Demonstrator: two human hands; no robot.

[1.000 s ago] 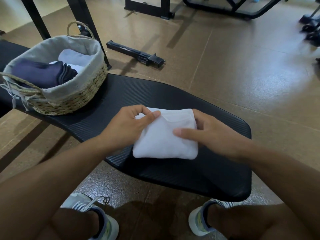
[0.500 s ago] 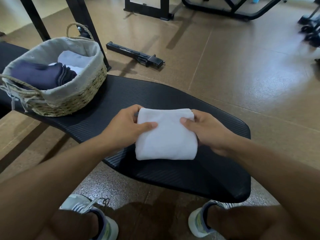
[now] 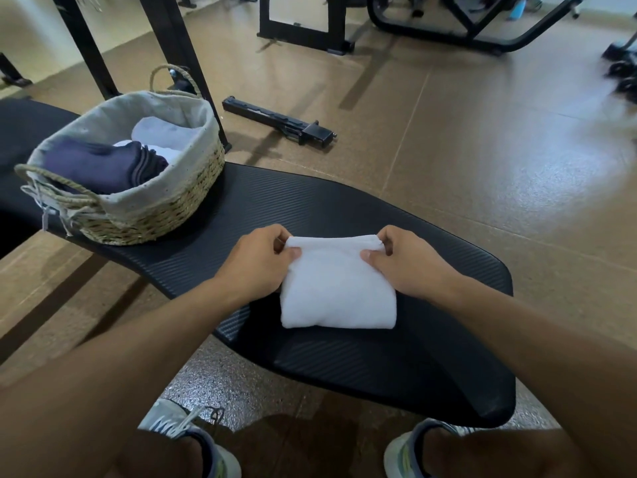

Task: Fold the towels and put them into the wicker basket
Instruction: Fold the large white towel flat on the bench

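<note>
A folded white towel (image 3: 336,291) lies on the black padded bench (image 3: 344,367) in front of me. My left hand (image 3: 256,263) grips its far left corner, thumb on top and fingers curled under. My right hand (image 3: 403,262) grips the far right corner the same way. The wicker basket (image 3: 151,215) with a grey cloth lining stands on the bench to the far left. Inside it lie a folded dark blue towel (image 3: 100,167) and a white towel (image 3: 162,134).
A black metal bar (image 3: 279,120) lies on the brown floor beyond the bench. Black gym machine frames (image 3: 441,32) stand at the back, and two black posts (image 3: 182,53) rise behind the basket. My shoes (image 3: 193,439) are under the bench's near edge.
Both hands slid from the towel's top and sides up to its far corners and closed on them. The towel stayed on the bench.
</note>
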